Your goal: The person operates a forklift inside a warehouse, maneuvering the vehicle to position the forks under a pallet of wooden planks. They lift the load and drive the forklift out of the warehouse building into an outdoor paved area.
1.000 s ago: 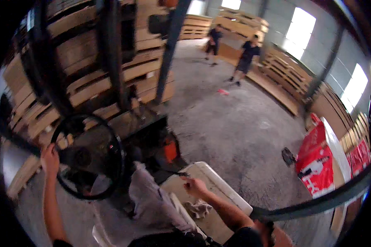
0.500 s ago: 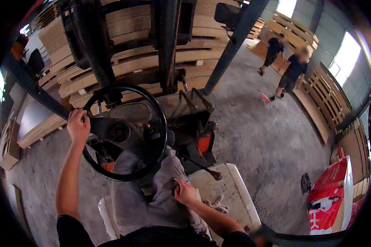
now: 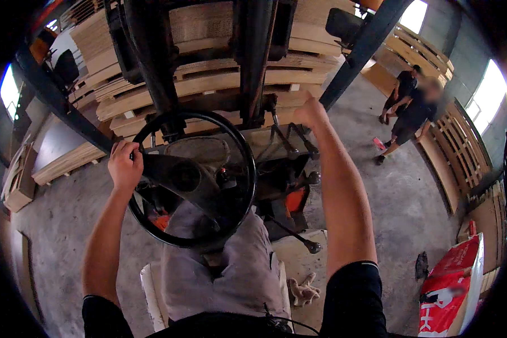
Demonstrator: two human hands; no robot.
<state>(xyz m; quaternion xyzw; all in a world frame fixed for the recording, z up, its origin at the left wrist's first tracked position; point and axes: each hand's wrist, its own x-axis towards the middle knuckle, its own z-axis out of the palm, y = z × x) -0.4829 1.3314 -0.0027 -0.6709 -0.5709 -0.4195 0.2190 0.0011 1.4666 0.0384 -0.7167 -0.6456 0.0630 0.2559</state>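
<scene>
My left hand [image 3: 125, 165] is closed round the left side of a black steering wheel [image 3: 252, 169], where a small dark knob shows at the fingers. My right arm reaches forward, and my right hand [image 3: 312, 111] is raised in front of the dark post, apart from the wheel. Its fingers look curled, with one digit pointing up and nothing visible in them. Below that hand are the control levers [image 3: 292, 151] on the forklift's dash. Another lever with a dark knob [image 3: 312, 246] rises beside my right leg.
Ahead, beyond the black mast [image 3: 253, 67], stand stacked wooden boards [image 3: 203, 73]. Two people [image 3: 414, 110] in dark clothes are on the concrete floor at the right, near slatted pallets [image 3: 462, 138]. A red printed sheet [image 3: 450, 281] stands at lower right. A pale glove-like cloth [image 3: 304, 290] lies beside my seat.
My right hand has left my right thigh and risen forward past the levers. My left hand stays on the wheel. The view has shifted, and the two people appear closer together.
</scene>
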